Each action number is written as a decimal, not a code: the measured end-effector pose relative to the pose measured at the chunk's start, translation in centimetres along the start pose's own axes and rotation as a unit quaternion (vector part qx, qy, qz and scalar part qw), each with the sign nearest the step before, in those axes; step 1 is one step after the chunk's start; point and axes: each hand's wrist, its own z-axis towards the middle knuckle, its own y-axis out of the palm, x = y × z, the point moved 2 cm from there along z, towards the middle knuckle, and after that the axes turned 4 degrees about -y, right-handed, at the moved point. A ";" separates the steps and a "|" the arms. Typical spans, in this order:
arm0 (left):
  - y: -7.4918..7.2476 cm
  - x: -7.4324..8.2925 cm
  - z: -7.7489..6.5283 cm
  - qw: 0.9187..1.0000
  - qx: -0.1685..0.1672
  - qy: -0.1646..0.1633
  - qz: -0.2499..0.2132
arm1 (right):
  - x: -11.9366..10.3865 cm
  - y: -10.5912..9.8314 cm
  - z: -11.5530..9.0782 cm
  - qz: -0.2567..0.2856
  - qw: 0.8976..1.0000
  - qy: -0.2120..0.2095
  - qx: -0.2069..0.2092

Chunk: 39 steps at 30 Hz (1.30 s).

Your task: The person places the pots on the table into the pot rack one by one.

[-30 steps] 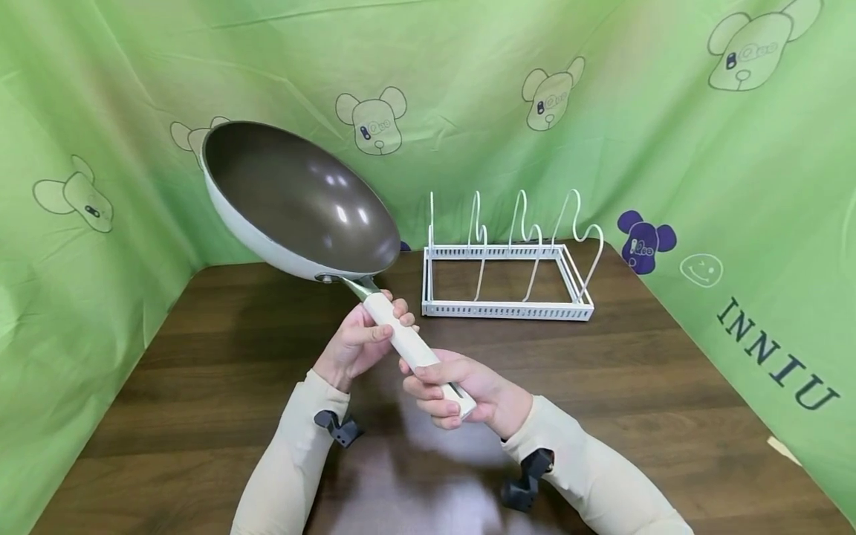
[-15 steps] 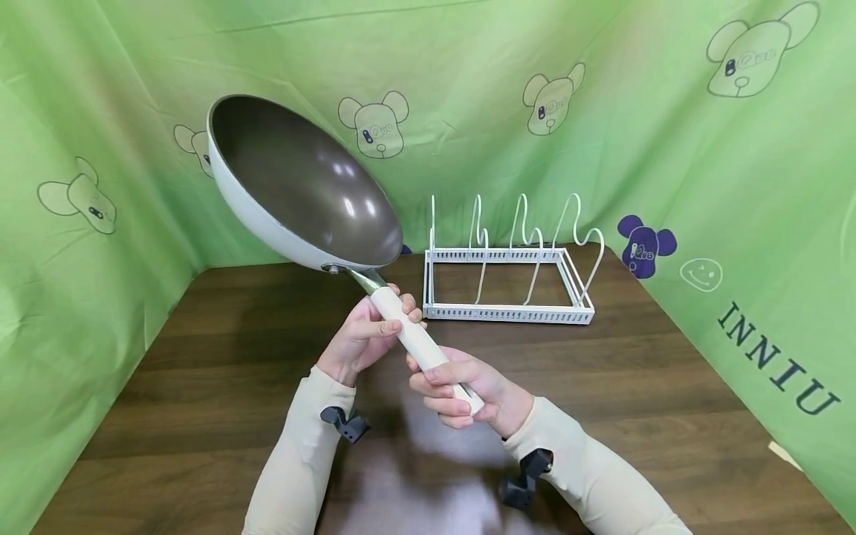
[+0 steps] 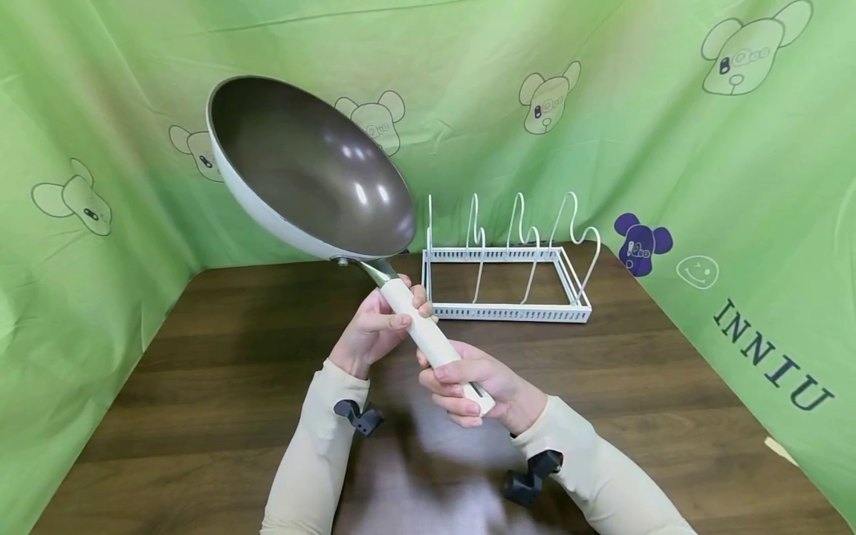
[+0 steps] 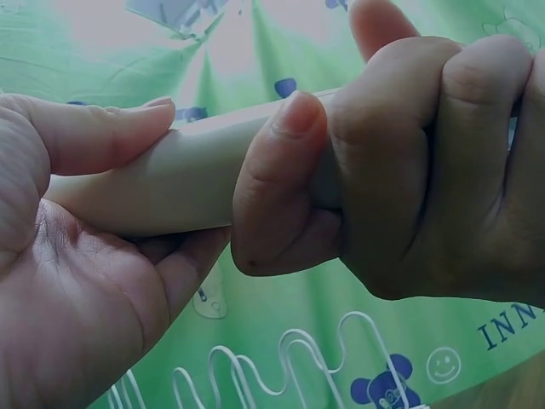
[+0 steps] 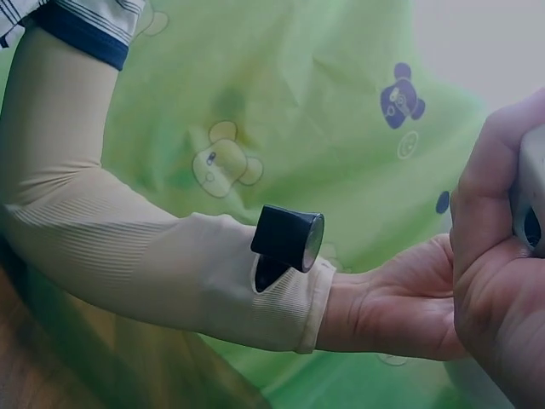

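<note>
A wok-like frying pan (image 3: 307,171), pale outside and shiny brown inside, is held up tilted at the left of the head view. Its hollow side faces me. My left hand (image 3: 377,327) grips the white handle (image 3: 424,327) near the metal neck, thumb lying along its side. Lower down, my right hand (image 3: 478,383) curls round the handle's end. The left wrist view shows the left thumb and palm around the handle (image 4: 187,179), with the right hand's fingers (image 4: 383,153) wrapped over it. In the right wrist view the right hand (image 5: 502,247) holds the handle's tip, partly cut off.
A white wire pan rack (image 3: 504,313) with several upright curved dividers stands at the back of the brown wooden table (image 3: 635,401), right of the pan. Green printed cloth (image 3: 468,44) hangs behind and at both sides. A small pale strip (image 3: 780,450) lies at the right table edge.
The pan has risen and shifted a little to the right, its bowl tipped more upright. Both hands have moved slightly right with it, keeping their hold on the handle. The rack has stayed put.
</note>
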 end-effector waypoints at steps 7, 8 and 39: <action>0.3 -0.5 0.8 1.000 -0.015 0.000 -0.013 | -0.3 0.3 -0.6 -0.001 1.000 -0.013 -0.007; 0.3 -0.6 1.0 1.000 -0.017 0.000 -0.012 | -0.4 0.3 -0.7 -0.001 1.000 -0.014 -0.009; 1.6 -4.2 3.6 0.998 -0.004 -0.024 0.055 | 0.2 -1.1 -4.2 0.073 0.987 -0.068 -0.124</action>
